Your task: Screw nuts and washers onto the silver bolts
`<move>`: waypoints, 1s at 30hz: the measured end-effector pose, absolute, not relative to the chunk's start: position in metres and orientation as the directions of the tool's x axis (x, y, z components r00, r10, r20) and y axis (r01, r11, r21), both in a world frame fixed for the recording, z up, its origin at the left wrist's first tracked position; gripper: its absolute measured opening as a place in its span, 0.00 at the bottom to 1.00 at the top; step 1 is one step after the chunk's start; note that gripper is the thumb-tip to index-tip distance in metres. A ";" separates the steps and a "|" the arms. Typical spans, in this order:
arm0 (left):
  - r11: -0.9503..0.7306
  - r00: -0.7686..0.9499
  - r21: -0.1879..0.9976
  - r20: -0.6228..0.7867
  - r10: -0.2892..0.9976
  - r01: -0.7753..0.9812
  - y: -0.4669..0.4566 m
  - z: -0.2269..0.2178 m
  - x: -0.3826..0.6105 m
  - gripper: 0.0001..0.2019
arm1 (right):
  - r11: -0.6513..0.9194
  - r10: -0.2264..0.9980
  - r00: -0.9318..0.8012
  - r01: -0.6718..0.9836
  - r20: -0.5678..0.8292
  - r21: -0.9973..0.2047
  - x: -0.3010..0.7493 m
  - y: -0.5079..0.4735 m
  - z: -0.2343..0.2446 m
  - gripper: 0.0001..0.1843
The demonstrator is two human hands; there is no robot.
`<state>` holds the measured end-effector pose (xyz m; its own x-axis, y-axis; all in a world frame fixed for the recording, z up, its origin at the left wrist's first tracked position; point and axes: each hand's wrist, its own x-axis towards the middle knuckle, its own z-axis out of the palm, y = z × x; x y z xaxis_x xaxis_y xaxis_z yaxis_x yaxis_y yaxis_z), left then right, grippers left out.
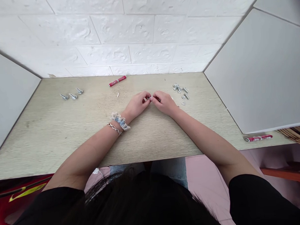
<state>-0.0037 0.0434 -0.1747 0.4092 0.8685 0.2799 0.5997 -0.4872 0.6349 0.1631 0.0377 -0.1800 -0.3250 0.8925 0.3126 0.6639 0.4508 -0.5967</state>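
Observation:
My left hand (pixel 137 104) and my right hand (pixel 164 102) meet at the middle of the wooden desk (pixel 65 130), fingertips pinched together on a small metal bolt (pixel 150 98) held between them. Only a bit of that bolt shows. A loose pile of bolts, nuts and washers (pixel 181 90) lies just right of my right hand. Three assembled bolts (pixel 72 94) lie in a row at the far left of the desk. My left wrist wears a scrunchie and a chain bracelet.
A red pen-like stick (pixel 117 81) lies near the back wall. A second red stick (pixel 258 138) rests at the desk's right front edge. White panels stand on both sides, and a wicker basket (pixel 298 134) shows at the right.

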 end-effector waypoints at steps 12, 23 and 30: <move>-0.459 0.405 0.630 0.240 0.882 0.626 0.046 -0.178 -0.004 0.15 | 0.491 0.870 -0.331 0.651 0.366 -0.579 0.163 0.040 -0.185 0.11; -0.495 0.439 0.595 0.251 0.863 0.633 0.043 -0.174 -0.003 0.13 | 0.512 0.859 -0.367 0.639 0.358 -0.574 0.163 0.042 -0.186 0.10; -0.525 0.469 0.584 0.261 0.844 0.620 0.044 -0.174 -0.005 0.14 | 0.501 0.865 -0.370 0.639 0.338 -0.583 0.162 0.042 -0.185 0.09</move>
<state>-0.0050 0.0436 -0.1742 0.4691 0.8437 0.2609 0.6195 -0.5249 0.5837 0.1616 0.0418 -0.1849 -0.3698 0.8654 0.3380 0.6394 0.5010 -0.5832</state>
